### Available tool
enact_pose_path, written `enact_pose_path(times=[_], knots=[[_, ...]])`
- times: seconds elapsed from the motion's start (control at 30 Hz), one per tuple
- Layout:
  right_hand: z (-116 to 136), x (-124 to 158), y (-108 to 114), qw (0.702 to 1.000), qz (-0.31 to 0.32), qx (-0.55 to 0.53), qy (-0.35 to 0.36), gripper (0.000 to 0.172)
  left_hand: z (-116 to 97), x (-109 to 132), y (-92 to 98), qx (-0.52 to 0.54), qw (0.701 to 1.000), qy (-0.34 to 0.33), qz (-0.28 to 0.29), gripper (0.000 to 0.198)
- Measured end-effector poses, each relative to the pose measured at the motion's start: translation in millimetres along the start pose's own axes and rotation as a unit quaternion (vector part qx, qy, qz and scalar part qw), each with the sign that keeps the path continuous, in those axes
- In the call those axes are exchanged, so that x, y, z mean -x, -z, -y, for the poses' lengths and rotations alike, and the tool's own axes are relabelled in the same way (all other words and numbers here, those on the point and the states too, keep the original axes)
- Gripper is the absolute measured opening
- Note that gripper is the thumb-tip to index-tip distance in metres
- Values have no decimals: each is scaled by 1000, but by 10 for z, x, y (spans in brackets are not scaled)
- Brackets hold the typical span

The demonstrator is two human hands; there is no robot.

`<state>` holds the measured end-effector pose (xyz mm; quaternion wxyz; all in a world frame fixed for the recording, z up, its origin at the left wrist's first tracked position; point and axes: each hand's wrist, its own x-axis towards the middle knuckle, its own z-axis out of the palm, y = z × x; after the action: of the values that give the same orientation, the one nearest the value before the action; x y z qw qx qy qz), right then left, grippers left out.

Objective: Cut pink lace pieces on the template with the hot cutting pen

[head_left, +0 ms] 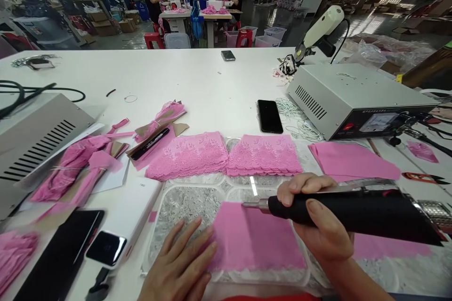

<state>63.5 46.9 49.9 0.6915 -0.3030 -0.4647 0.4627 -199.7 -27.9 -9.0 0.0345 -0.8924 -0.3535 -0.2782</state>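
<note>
Flat pink fabric piece (261, 247) at front centre of the white worktop (197, 84), lying on a grey speckled panel (187, 202) with clear rounded outlines. Right grip (328, 240) clamped round a black-handled tool (356, 211), fingers over the top, thumb on the near side. Tool lies almost level, its metal tip (254, 204) pointing left over the fabric's upper edge; whether tip and cloth touch, cannot tell. Fabric sits left of the right grip and just below the tip. Left grip (180, 263) unclenched, palm down, fingers apart, fingertips over the fabric's left edge; so the piece lies between the two grips. Another pink piece (391, 247) to the right, partly hidden beneath the tool and forearm. Behind the main piece, two lace stacks (264, 155) side by side, scalloped edges facing near; to their right, folded pink cloth (353, 160), with orange snips (425, 178) beyond it. Grey power box (363, 89) at back right, black phone (270, 116) left of it, loose pale threads (294, 113) between
</note>
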Motion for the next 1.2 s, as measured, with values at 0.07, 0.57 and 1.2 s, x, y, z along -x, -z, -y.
enact_pose_path(times=[0.07,0.57,1.2], knots=[[-3,-9,-10,1000,3,0,5,3,8,-20,11,-8,1000,-6,0,36],[124,3,336,998,-64,14,25,8,74,-28,20,-37,998,-50,15,35],[78,-7,313,998,-35,33,38,4,65,-64,74,-51,997,-52,29,32]])
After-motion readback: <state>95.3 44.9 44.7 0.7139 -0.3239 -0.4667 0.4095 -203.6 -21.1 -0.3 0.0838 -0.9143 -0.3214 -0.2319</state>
